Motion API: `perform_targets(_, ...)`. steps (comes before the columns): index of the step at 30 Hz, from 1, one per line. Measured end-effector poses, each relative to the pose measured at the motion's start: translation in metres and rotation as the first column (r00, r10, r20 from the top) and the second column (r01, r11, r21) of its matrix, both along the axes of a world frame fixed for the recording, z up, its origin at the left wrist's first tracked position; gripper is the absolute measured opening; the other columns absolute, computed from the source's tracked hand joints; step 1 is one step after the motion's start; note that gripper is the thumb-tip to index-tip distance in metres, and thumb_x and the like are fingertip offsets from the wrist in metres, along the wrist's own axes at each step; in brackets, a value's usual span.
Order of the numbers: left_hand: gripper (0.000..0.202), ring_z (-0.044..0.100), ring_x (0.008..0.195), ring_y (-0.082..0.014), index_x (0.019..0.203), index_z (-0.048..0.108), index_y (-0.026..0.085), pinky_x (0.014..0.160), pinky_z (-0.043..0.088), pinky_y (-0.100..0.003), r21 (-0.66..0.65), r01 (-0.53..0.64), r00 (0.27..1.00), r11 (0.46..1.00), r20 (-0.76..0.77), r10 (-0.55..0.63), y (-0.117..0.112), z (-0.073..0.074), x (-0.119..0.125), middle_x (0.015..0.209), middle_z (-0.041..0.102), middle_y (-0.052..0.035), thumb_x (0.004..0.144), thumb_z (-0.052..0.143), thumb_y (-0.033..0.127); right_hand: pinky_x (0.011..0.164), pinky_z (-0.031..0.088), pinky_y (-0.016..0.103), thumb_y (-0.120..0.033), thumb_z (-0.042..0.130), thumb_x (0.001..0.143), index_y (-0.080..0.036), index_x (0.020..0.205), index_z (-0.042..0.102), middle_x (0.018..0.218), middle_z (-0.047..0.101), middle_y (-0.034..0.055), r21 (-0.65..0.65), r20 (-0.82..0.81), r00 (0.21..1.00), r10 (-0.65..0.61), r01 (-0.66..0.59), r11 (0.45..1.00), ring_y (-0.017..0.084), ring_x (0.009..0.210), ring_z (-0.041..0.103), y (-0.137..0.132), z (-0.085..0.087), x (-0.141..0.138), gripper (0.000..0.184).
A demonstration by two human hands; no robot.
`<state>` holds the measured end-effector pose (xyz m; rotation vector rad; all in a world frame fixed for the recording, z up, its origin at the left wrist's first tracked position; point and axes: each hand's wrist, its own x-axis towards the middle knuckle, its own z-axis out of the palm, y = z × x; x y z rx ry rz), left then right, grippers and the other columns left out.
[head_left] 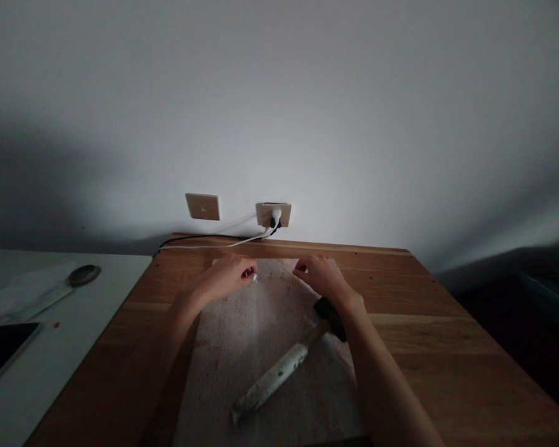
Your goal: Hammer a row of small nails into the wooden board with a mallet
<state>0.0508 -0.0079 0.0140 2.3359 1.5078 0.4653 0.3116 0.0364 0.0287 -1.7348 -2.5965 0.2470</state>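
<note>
My left hand (pixel 235 272) is closed in a pinch above the far end of a worn wooden board (pixel 233 341). A small white piece (pixel 254 277) sticks out from its fingertips; its kind is too small to tell. Opposite it, my right hand (pixel 317 272) has thumb and fingers pressed together near the board's far right corner. What that hand holds, if anything, I cannot make out. Between the hands, several tiny dark nail-like bits (pixel 271 274) show on the board. A hammer (pixel 279 369) lies diagonally across it, its dark head partly behind my right forearm.
The board lies on a wooden table (pixel 428 354) against a wall. Cables (pixel 205 244) run along the table's back edge to a wall socket (pixel 284 215); a second wall plate (pixel 202 206) is to its left. A white surface (pixel 74 347) at left holds a phone (pixel 4 347).
</note>
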Motion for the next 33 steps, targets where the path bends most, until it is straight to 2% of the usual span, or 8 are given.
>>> perform_targets(3,0.018,0.07,0.08,-0.0177,0.092,0.075,0.02,0.07,0.044,-0.025,-0.051,0.039,0.999,0.998,0.022,-0.038,-0.002,0.0,0.009,0.087,0.077,-0.0019,0.087,0.061,0.01,0.078,0.049,0.029,-0.037,0.063,0.098,-0.022,0.101,0.083,0.102,0.083,0.0104,0.027,0.014,1.0,0.001,-0.001,1.0,0.026,0.099,0.077,0.0,-0.002,-0.003,0.025)
perform_targets(7,0.017,0.068,0.076,-0.0175,0.09,0.074,0.02,0.067,0.041,-0.025,-0.087,0.068,0.998,0.994,0.005,-0.068,-0.003,-0.005,0.017,0.083,0.076,-0.002,0.087,0.06,0.01,0.077,0.049,0.029,-0.033,0.063,0.097,-0.02,0.097,0.084,0.1,0.083,0.0122,0.047,0.03,1.0,0.003,-0.004,0.999,0.027,0.099,0.077,-0.002,-0.003,-0.004,0.024)
perform_targets(12,0.015,0.067,0.076,-0.0171,0.087,0.073,0.02,0.067,0.039,-0.024,-0.114,0.115,0.993,0.987,0.047,-0.111,-0.003,-0.009,0.018,0.081,0.074,-0.0013,0.088,0.061,0.012,0.078,0.049,0.03,-0.032,0.061,0.098,-0.019,0.097,0.084,0.1,0.083,0.014,0.055,0.044,0.999,0.002,-0.004,0.998,0.028,0.098,0.077,-0.005,0.0,-0.006,0.027)
perform_targets(17,0.012,0.064,0.071,-0.0148,0.082,0.07,0.019,0.065,0.039,-0.023,-0.151,0.153,0.985,0.977,0.101,-0.139,-0.006,-0.007,0.016,0.075,0.07,0.0014,0.083,0.062,0.01,0.076,0.048,0.029,-0.027,0.061,0.096,-0.018,0.096,0.084,0.1,0.083,0.014,0.06,0.047,0.999,-0.001,-0.002,0.998,0.028,0.097,0.077,-0.009,0.007,-0.01,0.025)
perform_targets(21,0.012,0.064,0.069,-0.0138,0.081,0.07,0.019,0.064,0.04,-0.022,-0.276,0.23,0.971,0.933,0.133,-0.2,-0.009,0.0,0.02,0.074,0.069,0.0024,0.079,0.065,0.008,0.076,0.048,0.028,-0.02,0.059,0.094,-0.019,0.098,0.084,0.1,0.083,0.0135,0.066,0.037,0.999,-0.012,0.01,0.998,0.026,0.097,0.077,-0.012,0.011,-0.012,0.025)
perform_targets(26,0.013,0.064,0.066,-0.0123,0.078,0.073,0.018,0.064,0.042,-0.021,-0.39,0.31,0.95,0.867,0.162,-0.267,-0.013,0.003,0.026,0.07,0.069,0.0029,0.076,0.069,0.006,0.076,0.047,0.028,-0.02,0.061,0.092,-0.019,0.099,0.083,0.1,0.083,0.0122,0.063,0.01,1.0,0.001,-0.001,0.998,0.026,0.096,0.076,-0.011,0.008,-0.011,0.023)
perform_targets(30,0.012,0.065,0.066,-0.0131,0.084,0.077,0.019,0.061,0.043,-0.021,-0.46,0.319,0.947,0.829,0.186,-0.262,-0.014,0.002,0.027,0.071,0.071,0.0022,0.076,0.073,0.01,0.077,0.047,0.026,-0.018,0.063,0.09,-0.017,0.1,0.082,0.102,0.083,0.0098,0.036,-0.029,0.999,0.039,-0.038,0.999,0.023,0.097,0.075,-0.006,0.0,-0.01,0.021)
perform_targets(33,0.02,0.068,0.069,-0.0148,0.099,0.078,0.019,0.061,0.044,-0.021,-0.432,0.256,0.965,0.865,0.161,-0.205,-0.012,0.004,0.021,0.078,0.074,0.0004,0.08,0.075,0.019,0.08,0.047,0.024,-0.015,0.064,0.089,-0.017,0.1,0.081,0.102,0.082,0.0088,0.022,-0.061,0.997,0.055,-0.054,0.998,0.021,0.097,0.075,-0.003,-0.002,-0.01,0.021)
